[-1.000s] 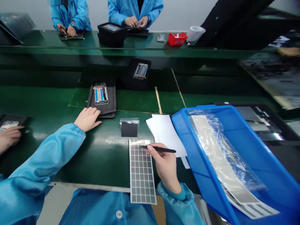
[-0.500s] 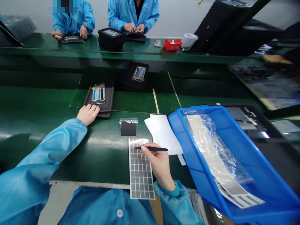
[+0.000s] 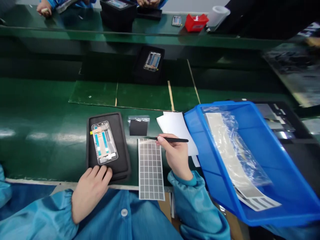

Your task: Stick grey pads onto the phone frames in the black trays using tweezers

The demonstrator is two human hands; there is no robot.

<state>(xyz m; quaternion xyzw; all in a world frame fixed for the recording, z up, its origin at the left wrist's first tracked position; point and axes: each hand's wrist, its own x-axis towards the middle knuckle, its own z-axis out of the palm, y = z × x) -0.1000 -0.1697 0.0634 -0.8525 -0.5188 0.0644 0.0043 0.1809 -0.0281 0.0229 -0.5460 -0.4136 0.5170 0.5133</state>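
My left hand [image 3: 91, 191] grips the near edge of a black foam tray [image 3: 123, 163], its fingers over the rim and its thumb hidden. In that tray lies an open phone frame [image 3: 104, 143] with blue strips and a yellow tab. My right hand [image 3: 177, 158] is closed round black tweezers [image 3: 178, 140], their tips pointing left above the top of a sticker sheet [image 3: 151, 173]. Rows of grey squares cover this sheet, and its lower end overhangs the table edge. Just behind it lies a small clear bag with a black square [image 3: 138, 127].
At the right stands a blue bin [image 3: 287, 176] with plastic bags and grey strips. White paper sheets [image 3: 178, 128] lie against it. Farther back, another black tray [image 3: 140, 71] holds a phone frame. Two co-workers' hands, a red box [image 3: 196, 23] and a white roll [image 3: 218, 18] are across the bench.
My left hand has drawn the black tray and its phone frame towards me. The tweezers have moved slightly up and right over the sheet's top edge. The view has tipped down.
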